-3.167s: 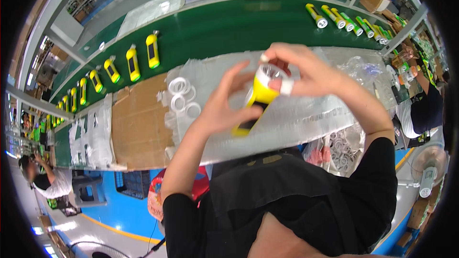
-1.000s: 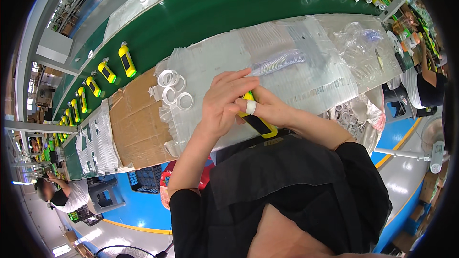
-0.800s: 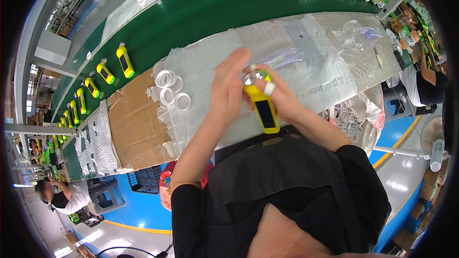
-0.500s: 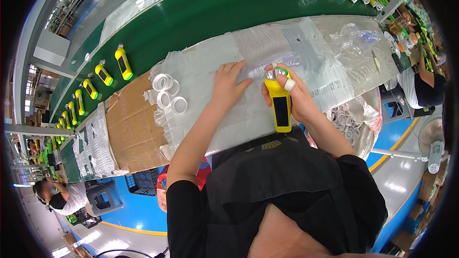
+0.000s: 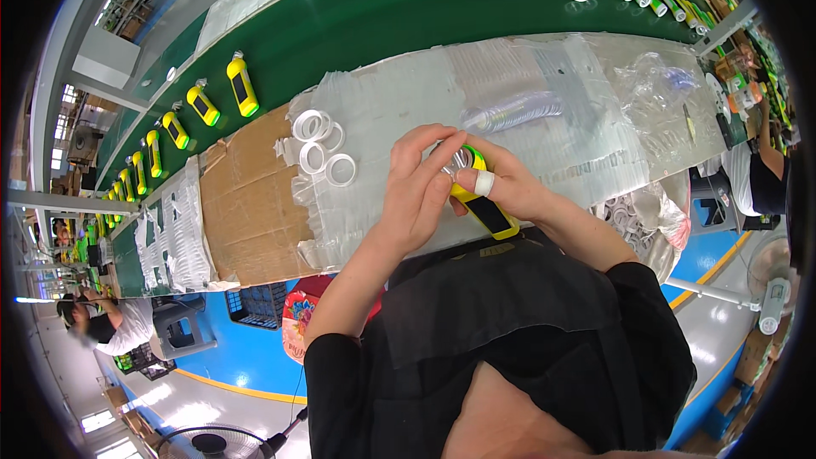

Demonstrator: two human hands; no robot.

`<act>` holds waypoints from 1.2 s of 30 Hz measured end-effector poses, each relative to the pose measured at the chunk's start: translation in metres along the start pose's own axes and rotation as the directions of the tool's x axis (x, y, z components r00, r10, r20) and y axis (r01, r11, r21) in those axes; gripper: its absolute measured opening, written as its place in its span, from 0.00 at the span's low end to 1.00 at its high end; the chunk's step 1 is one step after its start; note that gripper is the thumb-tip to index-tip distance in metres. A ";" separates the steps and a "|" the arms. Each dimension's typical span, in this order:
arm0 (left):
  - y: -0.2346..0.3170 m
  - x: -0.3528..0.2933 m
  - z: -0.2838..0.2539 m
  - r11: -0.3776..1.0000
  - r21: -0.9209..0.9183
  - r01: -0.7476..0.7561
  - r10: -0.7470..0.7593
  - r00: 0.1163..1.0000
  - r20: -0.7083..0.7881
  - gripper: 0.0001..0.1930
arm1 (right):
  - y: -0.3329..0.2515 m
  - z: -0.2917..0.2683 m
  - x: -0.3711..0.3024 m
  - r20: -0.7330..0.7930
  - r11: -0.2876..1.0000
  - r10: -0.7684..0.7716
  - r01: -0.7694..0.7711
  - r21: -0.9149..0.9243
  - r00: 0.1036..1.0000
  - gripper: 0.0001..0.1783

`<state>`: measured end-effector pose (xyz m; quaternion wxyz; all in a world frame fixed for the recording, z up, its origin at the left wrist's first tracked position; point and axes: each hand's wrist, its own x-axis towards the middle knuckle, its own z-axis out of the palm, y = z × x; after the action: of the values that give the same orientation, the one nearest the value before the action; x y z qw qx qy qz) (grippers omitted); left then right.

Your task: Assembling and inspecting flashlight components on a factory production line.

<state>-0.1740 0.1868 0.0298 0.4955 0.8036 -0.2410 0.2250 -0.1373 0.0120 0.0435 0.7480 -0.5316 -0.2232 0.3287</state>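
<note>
Green belt (image 5: 374, 25) behind plastic-covered bench (image 5: 391, 98). Right hand (image 5: 507, 184) gripping yellow flashlight (image 5: 495, 218). Left hand (image 5: 414, 191) at its lamp end (image 5: 460, 161), can't tell if fingers grip.

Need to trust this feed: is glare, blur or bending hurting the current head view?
Head view, centre: the held flashlight reads clearly, though the left hand partly covers its lens end; head view, lower left: bright glare patches on the floor; head view, toward the rim: the green belt bows and the picture's corners go black.

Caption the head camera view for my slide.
Right hand holds a yellow flashlight, left hand at its wide end; white rings lie left.
</note>
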 end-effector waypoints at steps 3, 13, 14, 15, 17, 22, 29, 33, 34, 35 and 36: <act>-0.004 -0.007 -0.001 0.997 0.026 -0.073 0.073 0.997 -0.032 0.20 | 0.008 0.003 0.005 0.048 1.000 0.020 -0.019 -0.018 0.999 0.20; -0.011 -0.008 -0.017 0.990 0.106 -0.091 0.106 0.984 -0.145 0.17 | 0.018 0.014 0.030 0.097 0.997 -0.068 0.065 0.036 0.993 0.19; -0.010 -0.007 -0.024 0.981 0.182 -0.059 0.094 0.976 -0.195 0.19 | 0.020 0.015 0.038 0.073 0.987 -0.159 0.158 0.020 0.985 0.18; -0.010 -0.008 -0.030 0.968 0.251 -0.022 0.085 0.967 -0.241 0.22 | 0.016 0.011 0.045 0.092 0.980 -0.197 0.194 0.033 0.976 0.18; -0.024 -0.021 -0.056 0.885 0.453 0.107 -0.016 0.979 -0.201 0.31 | 0.000 0.011 0.061 0.048 0.967 -0.248 0.250 -0.056 0.968 0.29; -0.036 -0.039 -0.102 0.560 0.828 -0.006 -0.304 0.929 0.212 0.31 | 0.013 -0.004 0.088 0.048 0.935 -0.322 0.325 -0.142 0.946 0.23; -0.036 -0.012 -0.110 0.817 0.572 0.069 -0.245 0.940 0.236 0.27 | 0.021 -0.009 0.088 0.074 0.926 -0.324 0.332 -0.178 0.943 0.20; -0.017 0.014 -0.081 0.916 -0.291 0.275 -0.332 0.928 -0.170 0.15 | 0.022 -0.007 0.090 0.054 0.940 -0.317 0.321 -0.114 0.947 0.17; -0.016 0.019 -0.078 0.963 -0.196 0.183 -0.218 0.960 -0.177 0.13 | 0.021 -0.007 0.090 0.059 0.942 -0.309 0.314 -0.116 0.949 0.17; -0.015 0.024 -0.076 0.991 -0.100 0.085 -0.101 0.980 -0.173 0.11 | 0.020 -0.007 0.088 0.057 0.946 -0.295 0.300 -0.127 0.954 0.17; -0.014 0.030 -0.072 0.994 0.107 0.027 -0.009 0.986 -0.166 0.11 | 0.021 -0.008 0.089 0.055 0.945 -0.296 0.301 -0.128 0.954 0.17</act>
<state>-0.1513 0.2523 0.0675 0.4713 0.8100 -0.1792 0.2992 -0.0765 0.0765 0.0196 0.7473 -0.5354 -0.3358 0.2052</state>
